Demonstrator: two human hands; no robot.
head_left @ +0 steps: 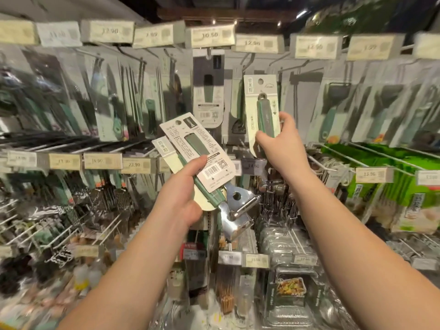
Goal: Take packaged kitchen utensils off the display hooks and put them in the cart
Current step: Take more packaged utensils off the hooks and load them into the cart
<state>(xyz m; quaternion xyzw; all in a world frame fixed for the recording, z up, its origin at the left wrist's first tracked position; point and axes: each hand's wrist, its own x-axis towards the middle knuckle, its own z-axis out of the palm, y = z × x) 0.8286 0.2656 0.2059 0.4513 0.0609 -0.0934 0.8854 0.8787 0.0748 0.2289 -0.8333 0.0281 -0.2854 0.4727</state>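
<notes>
Head view. Left hand grips two carded peelers stacked together, thumb pressed across the back card near its barcode, fingers curled beneath; the steel peeler heads stick out below the palm. Right hand pinches a third carded utensil by its green handle, card upright, held just in front of the display hooks (off the hook or not: cannot tell). More packaged utensils hang behind. Price tags line the rails. Cart not in frame.
</notes>
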